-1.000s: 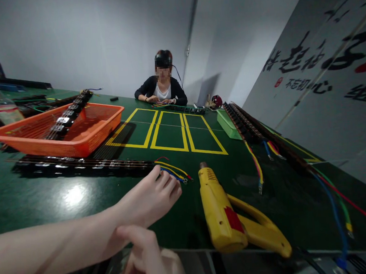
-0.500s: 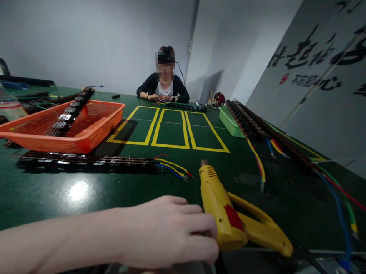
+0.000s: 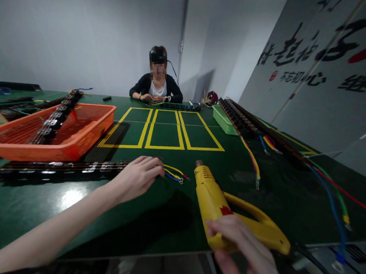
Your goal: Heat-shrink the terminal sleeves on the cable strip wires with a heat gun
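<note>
Two bare hands are at work over a green table [image 3: 163, 209]. The left hand [image 3: 141, 173] is at the wire end of a black strip [image 3: 56, 171], which lies lengthwise in front of an orange basket [image 3: 65, 152]. Its fingers are bent and held close together over the roots of the wires [image 3: 174, 174]; their tips are hidden, so whether they pinch anything I cannot tell. Yellow and blue wires stick out past them, with metal lugs at the ends.

The right hand [image 3: 242, 245] is at the rear of a yellow heat gun [image 3: 210, 193], thumb and forefinger spread apart — blurred, so I cannot tell if they press on it. The gun lies near the table's front edge, right of the wires, nozzle pointing away and handle to the right.

Another strip [image 3: 54, 119] leans in the basket, its far end above the rim. Yellow outlines [image 3: 165, 148] mark the table beyond the gun. To the right, more strips [image 3: 242, 118] lie beside a green basket [image 3: 224, 120] — across the table, a person [image 3: 157, 88] sits.
</note>
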### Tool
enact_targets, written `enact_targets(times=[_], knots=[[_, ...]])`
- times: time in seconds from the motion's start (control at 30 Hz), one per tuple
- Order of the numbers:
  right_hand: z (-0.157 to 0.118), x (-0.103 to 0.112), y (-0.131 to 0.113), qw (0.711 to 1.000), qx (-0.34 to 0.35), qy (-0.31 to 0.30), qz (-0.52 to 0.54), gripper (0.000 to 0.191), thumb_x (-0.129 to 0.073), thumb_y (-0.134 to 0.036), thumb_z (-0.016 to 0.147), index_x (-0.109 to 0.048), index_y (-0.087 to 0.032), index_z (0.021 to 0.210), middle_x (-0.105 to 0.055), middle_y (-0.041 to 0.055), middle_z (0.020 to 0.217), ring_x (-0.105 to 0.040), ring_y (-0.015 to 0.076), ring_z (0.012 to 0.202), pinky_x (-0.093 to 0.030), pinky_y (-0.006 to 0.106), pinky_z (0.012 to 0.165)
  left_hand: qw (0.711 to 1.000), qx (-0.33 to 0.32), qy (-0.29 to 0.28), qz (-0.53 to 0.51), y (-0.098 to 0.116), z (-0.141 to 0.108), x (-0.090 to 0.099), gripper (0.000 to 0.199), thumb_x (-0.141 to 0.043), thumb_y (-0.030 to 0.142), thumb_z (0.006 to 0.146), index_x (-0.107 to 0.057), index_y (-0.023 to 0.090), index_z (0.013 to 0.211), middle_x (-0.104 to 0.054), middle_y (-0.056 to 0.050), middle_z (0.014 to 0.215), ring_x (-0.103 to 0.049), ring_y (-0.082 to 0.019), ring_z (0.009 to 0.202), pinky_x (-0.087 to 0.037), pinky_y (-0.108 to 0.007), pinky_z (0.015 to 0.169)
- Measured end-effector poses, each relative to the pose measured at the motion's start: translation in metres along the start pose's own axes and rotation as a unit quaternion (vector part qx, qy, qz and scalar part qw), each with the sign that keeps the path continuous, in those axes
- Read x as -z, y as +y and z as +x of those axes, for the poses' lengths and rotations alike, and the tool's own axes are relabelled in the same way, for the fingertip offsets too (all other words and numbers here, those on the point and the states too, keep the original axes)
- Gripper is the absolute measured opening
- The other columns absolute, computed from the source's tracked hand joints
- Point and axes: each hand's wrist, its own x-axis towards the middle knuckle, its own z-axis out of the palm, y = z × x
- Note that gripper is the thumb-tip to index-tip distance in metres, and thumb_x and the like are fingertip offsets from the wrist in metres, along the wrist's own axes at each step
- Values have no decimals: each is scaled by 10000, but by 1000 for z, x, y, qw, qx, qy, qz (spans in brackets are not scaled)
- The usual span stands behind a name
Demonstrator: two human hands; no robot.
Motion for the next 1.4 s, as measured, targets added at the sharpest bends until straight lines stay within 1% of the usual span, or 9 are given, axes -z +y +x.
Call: enact_targets(times=[0.07,0.2,0.37,0.5,0.83,0.9,1.03,1.2,1.4], knots=[[0,5,23,997,-50,10,-62,288,-469,-405,913,-572,-266,1143,-628,43,1086,-595,197,1018,-506,365,857,998,57,12,36,-33,-5,-19,244,-374,177,895,-561,184,1052,-571,-86,1122,-541,-208,1022,-441,-367,886],[-7,7,52,976,-154,-134,-74,775,-645,-546,732,-329,-317,1402,-452,51,1373,-526,290,1143,-468,462,903,996,82,-6,16,-72,-8,-44,294,-333,321,946,-558,196,1087,-595,-77,1081,-576,-195,974,-483,-352,863],[-2,11,49,948,-204,-222,-98,1172,-806,-458,515,-161,-298,1481,-508,76,1328,-536,314,1118,-437,458,926,996,89,23,6,-81,-1,-59,361,-277,391,972,-539,195,1124,-578,-83,1148,-575,-199,1020,-500,-358,869],[3,7,42,946,-152,-270,-95,1325,-812,-534,489,1,-256,1498,-468,95,1381,-522,290,1172,-449,421,948,993,99,54,25,-81,4,-66,340,-273,374,978,-532,189,1096,-566,-82,1207,-574,-204,1043,-495,-380,897],[8,-42,-1,968,52,-208,-132,1293,-450,-910,560,-100,-83,1491,-657,164,1077,-658,306,907,-528,386,778,994,92,47,32,-80,5,-68,236,-343,278,936,-525,188,1055,-557,-91,1214,-566,-220,1055,-494,-393,883],[11,-50,-9,966,68,-200,-146,1152,-369,-854,690,-107,-67,1489,-672,156,1027,-666,293,865,-528,376,739,994,93,45,29,-80,5,-68,222,-345,267,933,-516,186,1048,-558,-92,1207,-569,-220,1042,-494,-390,878],[12,-62,-21,966,85,-172,-175,771,-268,-521,912,-33,-77,1497,-691,122,960,-668,258,813,-513,347,709,995,84,43,19,-82,5,-70,210,-342,244,933,-493,186,1066,-544,-92,1216,-565,-214,1038,-488,-379,887],[12,-71,-31,973,93,-138,-163,664,-80,-466,952,11,-102,1500,-690,112,983,-666,241,830,-514,338,731,995,87,44,27,-82,5,-71,205,-333,248,937,-478,182,1067,-551,-99,1193,-571,-217,1013,-492,-371,862],[17,-73,-39,960,134,-156,-188,591,47,-278,941,70,-36,1480,-678,130,904,-645,231,769,-504,343,692,996,82,45,11,-79,4,-66,199,-370,232,919,-481,188,1077,-560,-93,1195,-558,-220,1065,-484,-372,893]])
